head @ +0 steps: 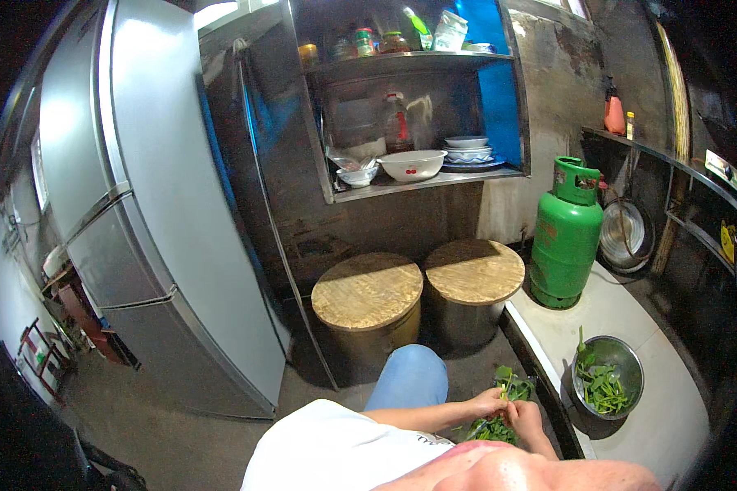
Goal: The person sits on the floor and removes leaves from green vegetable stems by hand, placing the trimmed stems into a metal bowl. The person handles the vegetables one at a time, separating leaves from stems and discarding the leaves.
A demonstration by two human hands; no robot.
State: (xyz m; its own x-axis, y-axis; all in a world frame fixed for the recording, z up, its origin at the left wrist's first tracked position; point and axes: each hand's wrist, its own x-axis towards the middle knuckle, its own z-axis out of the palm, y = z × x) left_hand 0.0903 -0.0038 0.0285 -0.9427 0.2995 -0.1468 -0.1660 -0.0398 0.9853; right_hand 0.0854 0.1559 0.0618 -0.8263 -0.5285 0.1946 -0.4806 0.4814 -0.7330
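Note:
My left hand [489,404] grips pale green stems of a leafy vegetable [514,386], whose leaves spread just beyond the fingers. Close against it, my right hand [524,417] pinches at the same stems, and the fingertips of both hands meet. Below them lies a heap of leafy greens [496,431], partly hidden by my arms and body. To the right, a round metal bowl [636,374] on the pale counter contains cut or broken green leaves and stems [603,388].
A green gas cylinder [566,245] stands on the counter [663,362]. Two round containers with wooden lids [368,288] [475,270] stand ahead. Above them, a wall shelf [430,187] carries bowls and plates. A tall refrigerator [166,153] rises at left.

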